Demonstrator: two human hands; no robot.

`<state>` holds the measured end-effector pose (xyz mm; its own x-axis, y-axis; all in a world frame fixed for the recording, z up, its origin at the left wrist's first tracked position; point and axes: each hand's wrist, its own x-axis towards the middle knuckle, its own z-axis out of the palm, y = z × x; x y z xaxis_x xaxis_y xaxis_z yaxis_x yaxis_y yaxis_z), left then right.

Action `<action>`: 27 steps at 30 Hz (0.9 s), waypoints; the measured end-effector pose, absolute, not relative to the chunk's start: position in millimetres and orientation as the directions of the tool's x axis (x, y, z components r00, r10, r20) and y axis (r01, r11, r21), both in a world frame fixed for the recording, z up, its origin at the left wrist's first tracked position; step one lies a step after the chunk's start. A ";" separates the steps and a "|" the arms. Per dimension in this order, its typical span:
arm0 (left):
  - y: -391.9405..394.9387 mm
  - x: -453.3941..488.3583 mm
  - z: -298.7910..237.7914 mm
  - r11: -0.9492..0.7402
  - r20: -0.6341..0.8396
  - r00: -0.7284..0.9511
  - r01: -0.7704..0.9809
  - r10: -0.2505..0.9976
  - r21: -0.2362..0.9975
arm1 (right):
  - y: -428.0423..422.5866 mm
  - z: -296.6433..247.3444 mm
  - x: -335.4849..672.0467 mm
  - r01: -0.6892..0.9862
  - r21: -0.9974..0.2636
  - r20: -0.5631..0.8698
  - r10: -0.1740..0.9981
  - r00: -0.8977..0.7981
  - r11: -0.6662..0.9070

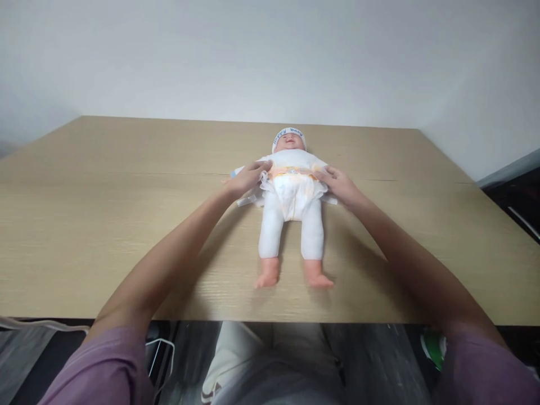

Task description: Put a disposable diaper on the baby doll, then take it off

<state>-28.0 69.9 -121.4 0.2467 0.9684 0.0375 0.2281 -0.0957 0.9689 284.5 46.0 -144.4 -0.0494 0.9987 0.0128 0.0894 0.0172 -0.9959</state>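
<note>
A baby doll (270, 236) in white clothing lies on its back on the table, head away from me, bare feet towards me. On its head is a white cap (276, 138) with blue lettering. A white diaper (293, 194) with an orange waistband covers its hips, and its side tabs stick out loose on both sides. My left hand (251, 175) grips the diaper's waist at the left, fingers closed on its edge. At the right edge, my right hand (341, 184) pinches the waistband. Some fingertips are hard to make out.
The light wooden table (105, 236) reaches back to a white wall (211, 62). A dark object (518, 197) stands beyond the right edge. Below the front edge are a white cable (171, 351) and a green item (433, 349).
</note>
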 end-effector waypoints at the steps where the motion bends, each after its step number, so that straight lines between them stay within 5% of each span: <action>1: 71.6 -29.8 -118.9 -0.142 0.077 0.234 0.272 0.969 0.952 | 43.8 -146.4 289.2 0.132 -0.989 0.061 0.998 0.005 0.060; 7: 57.0 -25.7 -88.2 -0.378 0.376 0.096 0.441 0.921 0.814 | -0.8 -170.1 323.1 0.502 -0.821 0.386 0.912 0.135 0.273; 12: 35.6 22.1 -62.2 -0.607 0.508 0.332 0.442 0.795 0.661 | -22.3 -176.2 335.0 0.749 -0.606 0.439 0.898 0.034 0.268; 16: 31.7 64.8 -69.8 -0.713 0.430 0.573 0.502 0.698 0.489 | -15.0 -178.0 334.8 0.799 -0.556 0.406 0.913 0.019 0.230; 20: 31.8 79.4 -86.7 -0.726 0.367 0.626 0.592 0.688 0.350 | -13.4 -178.0 334.0 0.793 -0.590 0.333 0.941 0.067 0.153; 27: 31.3 75.0 -92.6 -0.722 0.363 0.625 0.607 0.691 0.331 | -19.3 -168.4 337.0 0.697 -0.710 0.215 0.973 0.082 0.098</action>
